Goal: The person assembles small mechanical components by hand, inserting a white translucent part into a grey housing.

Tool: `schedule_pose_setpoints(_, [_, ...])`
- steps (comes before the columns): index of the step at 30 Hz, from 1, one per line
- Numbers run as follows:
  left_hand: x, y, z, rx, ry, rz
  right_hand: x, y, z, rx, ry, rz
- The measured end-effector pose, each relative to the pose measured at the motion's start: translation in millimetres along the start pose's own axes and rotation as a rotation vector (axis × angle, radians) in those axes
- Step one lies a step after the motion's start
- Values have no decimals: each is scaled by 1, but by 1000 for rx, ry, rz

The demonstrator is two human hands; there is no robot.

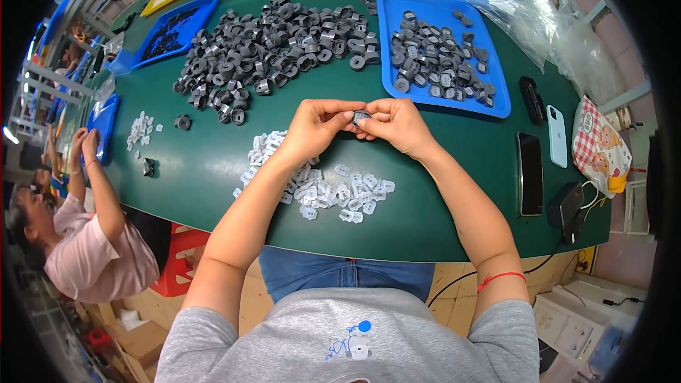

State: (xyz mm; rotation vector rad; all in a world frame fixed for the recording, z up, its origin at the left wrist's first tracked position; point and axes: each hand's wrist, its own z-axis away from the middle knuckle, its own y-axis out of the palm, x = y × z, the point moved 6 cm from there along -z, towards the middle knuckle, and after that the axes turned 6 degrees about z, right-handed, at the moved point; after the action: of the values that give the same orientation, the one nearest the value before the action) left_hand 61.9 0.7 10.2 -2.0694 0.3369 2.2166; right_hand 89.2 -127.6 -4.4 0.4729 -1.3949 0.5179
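Note:
Between the fingertips of both my hands is a small dark grey plastic part [360, 118], held over the green table. My left hand [317, 128] pinches it from the left, and my right hand [399, 125] grips its right side with the thumb on top. Small translucent white plastic pieces [333, 191] lie in a loose pile below my hands and partly under my left forearm. Beyond my hands spreads a big heap of dark grey ring-shaped parts [284, 42]. To the right of that heap, a blue tray [500, 103] holds similar grey parts, some with pale pieces showing in them.
On the right lie a black phone [530, 174], a light blue phone [557, 136], a black case [532, 99] and a patterned bag [599, 145]. Clear plastic bags [567, 35] cover the far right. At left, a co-worker [99, 248] sits by another blue tray [106, 128].

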Motion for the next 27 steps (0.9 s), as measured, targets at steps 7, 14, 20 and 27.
schedule_pose_setpoints(7, [1, 0, -2, -2, -5, 39, -2, 2, 1, -86, -19, -26])
schedule_pose_setpoints(14, [-3, -9, 4, -100, 122, -75, 0, 6, -3, -1, -16, 31])
schedule_pose_setpoints(20, [-6, -8, 1, -197, 192, -128, 6, -2, 6, -250, -138, 146])
schedule_pose_setpoints(27, [-11, -12, 8, -212, 182, -116, 3, 6, 4, -252, -165, 150])
